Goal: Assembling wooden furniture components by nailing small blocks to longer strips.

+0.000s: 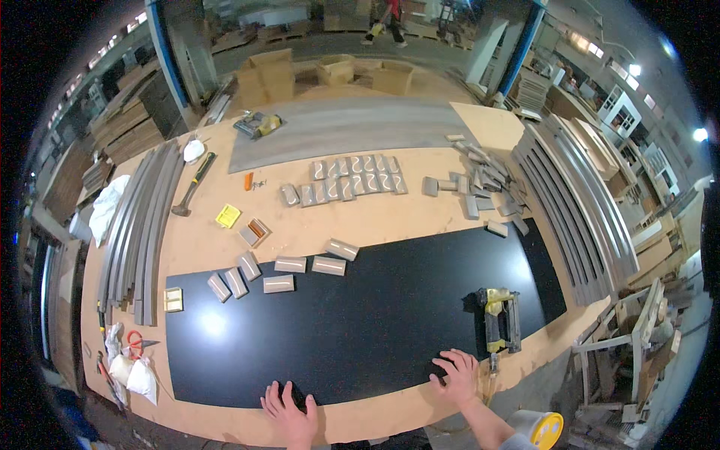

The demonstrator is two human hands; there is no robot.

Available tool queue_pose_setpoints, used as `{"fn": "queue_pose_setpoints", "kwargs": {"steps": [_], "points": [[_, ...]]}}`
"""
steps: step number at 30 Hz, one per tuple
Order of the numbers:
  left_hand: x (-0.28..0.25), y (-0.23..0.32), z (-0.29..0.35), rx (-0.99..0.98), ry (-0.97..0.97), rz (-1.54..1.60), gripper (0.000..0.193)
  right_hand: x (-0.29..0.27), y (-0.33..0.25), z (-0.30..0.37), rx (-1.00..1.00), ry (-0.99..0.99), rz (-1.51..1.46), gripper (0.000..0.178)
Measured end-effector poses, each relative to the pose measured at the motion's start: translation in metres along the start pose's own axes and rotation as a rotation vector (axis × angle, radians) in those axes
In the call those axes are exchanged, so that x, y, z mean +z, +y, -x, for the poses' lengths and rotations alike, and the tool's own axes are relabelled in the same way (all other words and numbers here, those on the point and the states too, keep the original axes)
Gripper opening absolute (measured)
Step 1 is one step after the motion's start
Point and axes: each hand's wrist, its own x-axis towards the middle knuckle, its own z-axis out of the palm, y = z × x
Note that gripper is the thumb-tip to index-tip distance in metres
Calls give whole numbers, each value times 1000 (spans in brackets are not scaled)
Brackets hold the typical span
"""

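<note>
Left hand (289, 411), right hand (457, 379) apart, empty, at black panel (375, 330); nearer blocks (329, 266), back rows (333, 189) already white-lined; heap (472, 207) seemingly left unmarked, though too small to confirm.

Bare fingers spread, the left hand (291, 416) at bottom centre and the right hand (456, 377) at lower right touch a black board (360, 322). A nail gun (493, 319) lies at right; small grey blocks (279, 283) lie left of centre; a hammer (200, 175) rests upper left on the worktop (191, 244).
</note>
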Motion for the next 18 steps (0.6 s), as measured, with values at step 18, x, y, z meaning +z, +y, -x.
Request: {"fn": "queue_pose_setpoints", "kwargs": {"steps": [18], "points": [[1, -11, 8, 74, 144, 156, 56, 0, -5, 7, -62, 92, 28, 42]]}}
